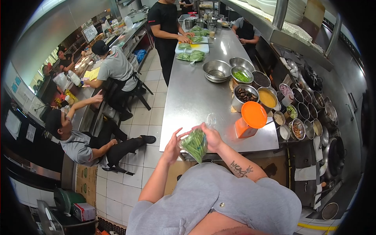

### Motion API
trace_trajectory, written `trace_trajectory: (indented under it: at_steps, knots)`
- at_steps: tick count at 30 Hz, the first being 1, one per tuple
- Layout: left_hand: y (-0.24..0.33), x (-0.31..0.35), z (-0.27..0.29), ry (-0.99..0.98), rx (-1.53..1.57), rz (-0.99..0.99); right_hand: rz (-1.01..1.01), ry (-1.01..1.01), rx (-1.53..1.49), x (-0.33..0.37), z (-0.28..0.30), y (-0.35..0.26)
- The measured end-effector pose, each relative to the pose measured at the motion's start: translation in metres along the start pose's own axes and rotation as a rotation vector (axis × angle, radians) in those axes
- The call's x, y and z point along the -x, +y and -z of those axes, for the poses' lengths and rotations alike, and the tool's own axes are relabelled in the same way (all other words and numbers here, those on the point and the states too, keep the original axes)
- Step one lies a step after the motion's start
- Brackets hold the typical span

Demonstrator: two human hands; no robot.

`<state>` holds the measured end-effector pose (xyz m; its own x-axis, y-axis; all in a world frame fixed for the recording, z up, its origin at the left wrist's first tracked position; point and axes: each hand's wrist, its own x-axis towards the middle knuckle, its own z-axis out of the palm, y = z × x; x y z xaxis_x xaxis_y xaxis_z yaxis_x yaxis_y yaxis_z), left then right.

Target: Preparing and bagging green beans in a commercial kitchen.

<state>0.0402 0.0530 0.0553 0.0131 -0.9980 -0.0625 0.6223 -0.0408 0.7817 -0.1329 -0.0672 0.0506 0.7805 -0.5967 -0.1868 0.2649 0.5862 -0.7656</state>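
Observation:
In front of my chest, over the near edge of the steel table, is a clear plastic bag of cut green beans (195, 146). My right hand (212, 138) grips the bag at its upper right side, and a loose flap of plastic sticks up beyond the fingers. On the other side is my left hand (172, 147), its fingers spread and reaching along the bag's left edge; whether they press on it is hard to see. To the right on the table stands an orange kitchen scale (246, 129) with a round orange pan (253, 114).
The steel table (188, 105) runs away from me. Steel bowls (216, 69) stand on it, along with pots of mushrooms (246, 94) and yellow sauce (268, 98). Farther off, a co-worker (166, 31) handles greens on a cutting board (194, 47). Two people sit at left.

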Motion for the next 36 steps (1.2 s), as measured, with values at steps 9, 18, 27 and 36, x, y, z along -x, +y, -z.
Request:
trace_trajectory:
  at_steps: [9, 18, 27, 36]
  knots:
    - [-0.006, -0.003, -0.051, 0.022, 0.05, -0.229, 0.641, 0.065, 0.947, 0.018, -0.054, -0.027]
    - [-0.003, -0.007, -0.07, 0.141, 0.002, -0.296, 0.662, 0.057, 0.965, 0.025, -0.058, -0.019]
    - [-0.007, 0.015, -0.063, -0.095, 0.319, -0.077, 0.294, 0.037, -0.18, 0.03, -0.068, -0.061]
    - [-0.013, 0.045, -0.044, -0.376, 0.504, 0.193, 0.291, -0.437, 0.827, 0.065, -0.107, -0.054]
